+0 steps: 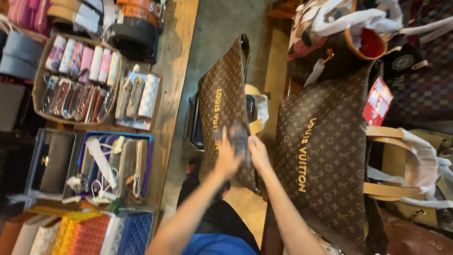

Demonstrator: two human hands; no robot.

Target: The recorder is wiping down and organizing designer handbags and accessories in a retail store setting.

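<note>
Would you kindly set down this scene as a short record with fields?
Setting: shop display of bags and wallets
Left hand: flat against a brown patterned tote bag, held up on edge
Right hand: on the same bag's near edge
Beside it: larger brown patterned bag with tan handles and a red tag
Left side: wooden shelf with trays of wallets

Bare concrete floor (222, 23) at 12 o'clock allows passage; wallet trays (75, 80) at 9 and stacked bags (325, 156) at 3 obstruct.
</note>
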